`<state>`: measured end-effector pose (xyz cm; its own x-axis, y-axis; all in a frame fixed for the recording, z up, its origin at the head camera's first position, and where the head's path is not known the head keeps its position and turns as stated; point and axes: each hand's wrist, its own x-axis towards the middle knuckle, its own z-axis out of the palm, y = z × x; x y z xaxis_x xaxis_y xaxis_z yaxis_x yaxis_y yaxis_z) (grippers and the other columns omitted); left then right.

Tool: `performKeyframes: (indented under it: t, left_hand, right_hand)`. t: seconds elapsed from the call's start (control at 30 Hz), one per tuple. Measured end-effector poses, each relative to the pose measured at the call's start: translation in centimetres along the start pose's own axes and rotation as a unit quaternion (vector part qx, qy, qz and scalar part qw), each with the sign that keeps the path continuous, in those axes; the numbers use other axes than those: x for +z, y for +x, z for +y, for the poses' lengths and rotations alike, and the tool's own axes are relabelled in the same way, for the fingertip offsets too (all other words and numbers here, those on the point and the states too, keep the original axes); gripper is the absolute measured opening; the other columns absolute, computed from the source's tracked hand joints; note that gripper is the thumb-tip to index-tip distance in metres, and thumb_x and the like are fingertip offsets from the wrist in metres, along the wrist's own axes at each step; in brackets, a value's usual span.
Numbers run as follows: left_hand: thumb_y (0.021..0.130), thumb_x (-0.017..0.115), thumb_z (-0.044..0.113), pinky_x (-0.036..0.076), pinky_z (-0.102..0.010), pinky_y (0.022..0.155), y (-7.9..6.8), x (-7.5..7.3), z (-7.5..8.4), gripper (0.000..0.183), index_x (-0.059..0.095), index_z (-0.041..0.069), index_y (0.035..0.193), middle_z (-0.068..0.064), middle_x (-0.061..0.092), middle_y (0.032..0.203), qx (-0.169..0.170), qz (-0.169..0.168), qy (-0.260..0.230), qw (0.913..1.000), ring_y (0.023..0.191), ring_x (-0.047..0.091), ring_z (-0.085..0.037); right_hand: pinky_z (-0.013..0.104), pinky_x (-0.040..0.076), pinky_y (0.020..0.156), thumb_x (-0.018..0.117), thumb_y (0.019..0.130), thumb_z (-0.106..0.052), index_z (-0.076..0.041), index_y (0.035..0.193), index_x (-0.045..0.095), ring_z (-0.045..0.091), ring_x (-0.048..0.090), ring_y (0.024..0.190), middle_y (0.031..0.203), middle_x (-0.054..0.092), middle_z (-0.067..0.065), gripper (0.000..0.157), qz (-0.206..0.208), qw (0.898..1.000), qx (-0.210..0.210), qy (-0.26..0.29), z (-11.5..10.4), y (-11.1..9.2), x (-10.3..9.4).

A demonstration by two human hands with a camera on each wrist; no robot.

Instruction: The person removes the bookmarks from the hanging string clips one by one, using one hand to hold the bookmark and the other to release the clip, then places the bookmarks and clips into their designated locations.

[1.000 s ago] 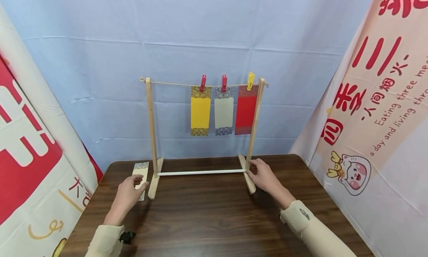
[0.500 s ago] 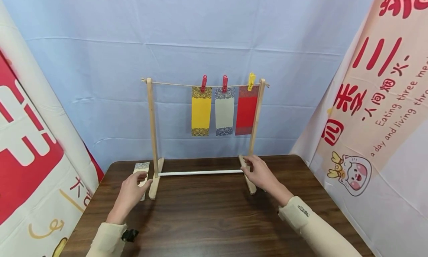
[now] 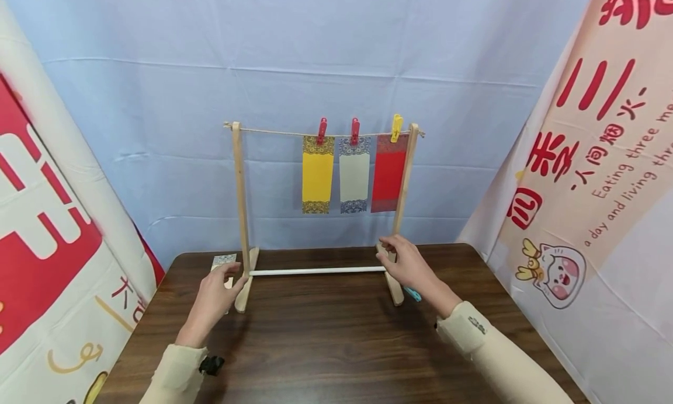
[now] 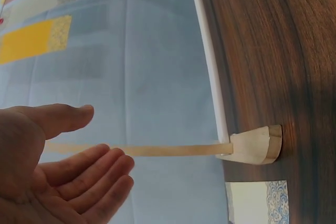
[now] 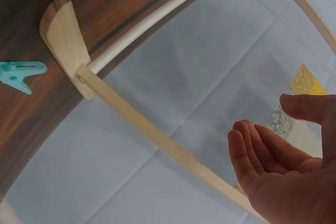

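Observation:
Fingers relaxed and holding nothing, my left hand [image 3: 212, 299] hovers in front of the wooden stand's left post [image 3: 240, 199]. It partly covers a cream patterned card [image 3: 223, 260] lying on the table. My right hand [image 3: 410, 267], also holding nothing, hovers by the stand's right foot [image 3: 394, 290], thumb and fingers apart. From the stand's string [image 3: 278, 133] hang a yellow card [image 3: 317, 176] and a pale grey card [image 3: 354, 176], each under a red clothespin [image 3: 322, 131], and a red card [image 3: 388, 173] under a yellow clothespin [image 3: 396, 128].
A teal clothespin [image 5: 21, 73] lies on the table beside the right foot, partly behind my right wrist in the head view. A white rod [image 3: 318, 271] joins the posts low down. Behind the dark wooden table [image 3: 326, 340] hangs a pale blue cloth [image 3: 315, 54].
My left hand has moved right and slightly up towards the left post. My right hand has shifted up and a little left, and the teal clothespin now shows beneath its wrist.

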<state>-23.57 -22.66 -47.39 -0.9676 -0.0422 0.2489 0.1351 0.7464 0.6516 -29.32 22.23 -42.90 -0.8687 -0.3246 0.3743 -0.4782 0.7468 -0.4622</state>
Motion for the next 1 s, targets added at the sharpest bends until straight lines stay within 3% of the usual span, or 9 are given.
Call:
performKeyframes:
  t: [0.37,0.63,1.0]
  left_hand:
    - [0.107,0.071,0.027,0.049,-0.062,0.110,0.3,0.9,0.5,0.052,0.059,-0.002,0.148,-0.025,0.063,0.143,0.032,0.012,-0.027,0.9990,0.132,0.061,-0.044]
    - [0.104,0.075,0.022,0.049,-0.061,0.110,0.7,1.7,1.4,0.049,0.062,0.001,0.147,-0.021,0.065,0.142,0.061,0.045,-0.042,0.9962,0.131,0.062,-0.042]
    - [0.102,0.077,0.015,0.050,-0.056,0.112,1.1,2.5,2.4,0.051,0.060,0.003,0.149,-0.022,0.066,0.141,0.074,0.050,-0.089,0.9921,0.131,0.062,-0.043]
  right_hand:
    - [0.052,0.058,0.093,0.075,0.102,-0.014,0.006,0.140,0.064,0.036,0.067,0.108,0.120,0.069,0.019,0.045,0.023,0.999,-0.025,0.006,-0.5,1.0,-1.2]
    - [0.053,0.057,0.098,0.076,0.102,-0.012,0.003,0.142,0.065,0.033,0.065,0.113,0.124,0.068,0.017,0.044,0.032,0.998,-0.050,0.012,-1.2,1.6,-1.6]
    - [0.051,0.058,0.100,0.077,0.102,-0.015,0.000,0.142,0.065,0.033,0.067,0.115,0.130,0.068,0.017,0.044,0.045,0.995,-0.083,0.012,-2.5,2.7,-2.2]
